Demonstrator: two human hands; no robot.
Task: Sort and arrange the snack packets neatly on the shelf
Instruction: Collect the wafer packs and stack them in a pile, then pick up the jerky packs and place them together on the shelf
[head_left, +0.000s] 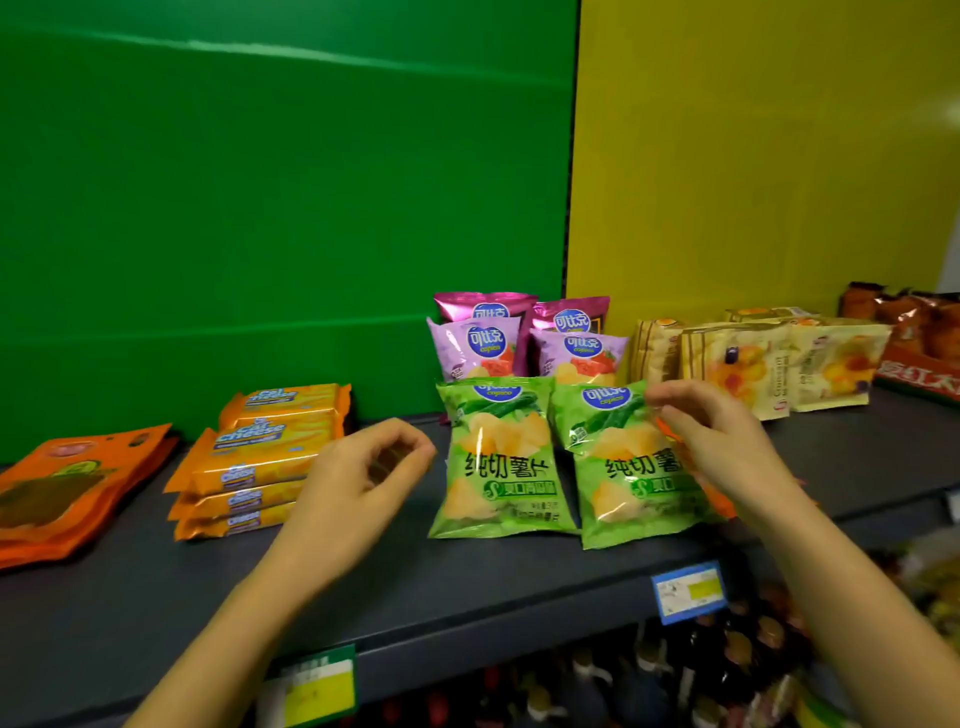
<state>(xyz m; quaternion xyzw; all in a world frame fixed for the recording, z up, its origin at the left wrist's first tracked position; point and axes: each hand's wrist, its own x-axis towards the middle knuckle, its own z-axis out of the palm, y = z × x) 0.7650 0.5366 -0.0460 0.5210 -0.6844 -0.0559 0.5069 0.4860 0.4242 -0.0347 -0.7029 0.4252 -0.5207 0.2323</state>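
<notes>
Right green chip bag (631, 467) lying flat mid-shelf (467, 597), glossy, just beside its twin (493, 457). Right hand (722, 447) curling over its top right corner, orange packet (722, 504) showing beneath; pinch unclear. Left hand (358, 478) hovering left, loosely curled, holding nothing.

A single wide-angle view is taken from the person's head, aimed forward and slightly down. The shelf (156, 597) is seen from close by, its front edge crossing the lower frame. The left hand (358, 478) and right hand (722, 447) are framed over it, forearms running up from the bottom edge. The green panel (260, 182) and yellow panel (753, 156) behind are faced nearly square-on.
</notes>
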